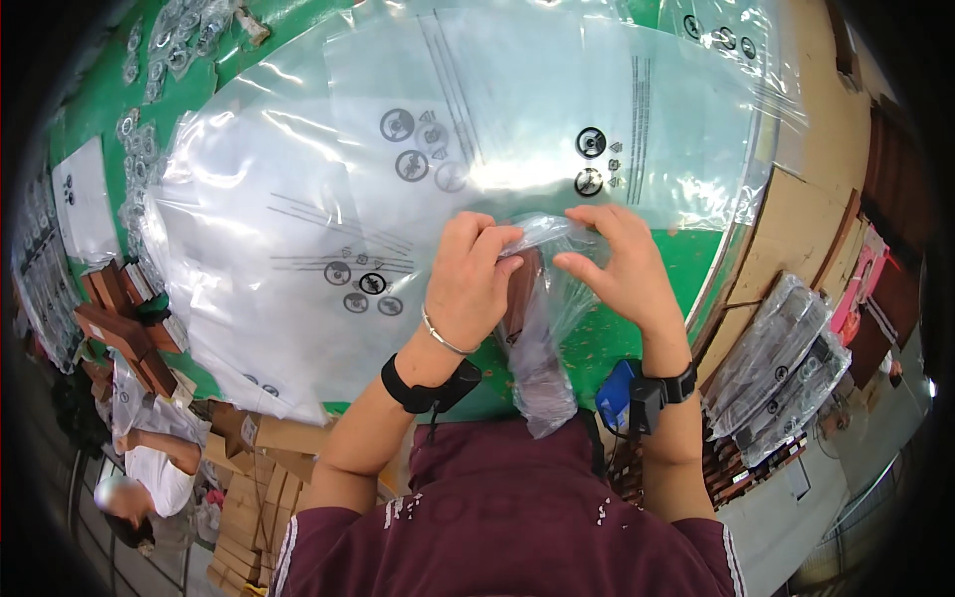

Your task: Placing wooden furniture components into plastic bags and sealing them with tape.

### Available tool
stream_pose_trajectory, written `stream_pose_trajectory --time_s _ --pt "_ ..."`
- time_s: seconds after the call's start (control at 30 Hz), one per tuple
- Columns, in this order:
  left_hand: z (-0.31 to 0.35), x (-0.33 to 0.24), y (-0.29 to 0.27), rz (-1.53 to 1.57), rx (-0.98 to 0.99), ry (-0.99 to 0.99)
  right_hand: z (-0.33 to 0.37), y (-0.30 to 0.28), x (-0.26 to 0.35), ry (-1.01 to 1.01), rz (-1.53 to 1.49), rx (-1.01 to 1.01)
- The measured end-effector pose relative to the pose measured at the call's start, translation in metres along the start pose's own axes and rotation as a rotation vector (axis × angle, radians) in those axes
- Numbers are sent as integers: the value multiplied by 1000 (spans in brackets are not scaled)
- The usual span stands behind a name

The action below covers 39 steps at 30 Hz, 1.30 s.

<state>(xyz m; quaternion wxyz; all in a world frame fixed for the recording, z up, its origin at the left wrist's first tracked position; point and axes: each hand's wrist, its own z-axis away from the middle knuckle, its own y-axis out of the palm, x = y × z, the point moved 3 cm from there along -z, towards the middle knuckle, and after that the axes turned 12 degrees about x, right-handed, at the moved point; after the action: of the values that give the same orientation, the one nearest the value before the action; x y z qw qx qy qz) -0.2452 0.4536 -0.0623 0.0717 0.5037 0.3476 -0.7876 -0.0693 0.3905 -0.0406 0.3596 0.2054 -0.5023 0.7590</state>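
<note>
A clear plastic bag [557, 298] hangs in front of my body near the table's front edge, with a narrow reddish-brown piece [522, 298] showing through its film. My left hand [468, 284] is closed, its thumb and fingers pinching the bag's upper edge. My right hand [627, 264] is at the other side of the bag's top, with thumb and forefinger spread apart beside the crumpled film. Whether its curled fingers touch the film is hard to see. The bag's lower end is bunched up close to my shirt.
Large printed clear plastic bags [298, 199] lie spread over the green table [686, 279]. Brown wooden pieces [129, 338] are stacked at left. Wrapped pieces [776, 368] and cardboard [796, 229] are at right. Another person [159, 468] is at lower left, near cardboard boxes [249, 517].
</note>
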Motion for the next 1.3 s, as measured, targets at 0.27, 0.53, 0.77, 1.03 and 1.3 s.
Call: stream_pose_trajectory --time_s 0.27,0.53,0.77,1.03,1.3 --pt "-1 -2 -3 1 10 3 21 12 -37 131 290 -2" --pt "-1 -2 -4 -60 59 52 23 30 -58 392 -1190 -348" --pt "-2 -7 -9 -68 90 18 34 -10 -53 285 -1457 111" --pt "-5 -5 -9 -58 130 35 3 0 -38 296 -1146 320" --pt "-6 -3 -12 -91 190 41 -7 11 -16 192 -38 79"
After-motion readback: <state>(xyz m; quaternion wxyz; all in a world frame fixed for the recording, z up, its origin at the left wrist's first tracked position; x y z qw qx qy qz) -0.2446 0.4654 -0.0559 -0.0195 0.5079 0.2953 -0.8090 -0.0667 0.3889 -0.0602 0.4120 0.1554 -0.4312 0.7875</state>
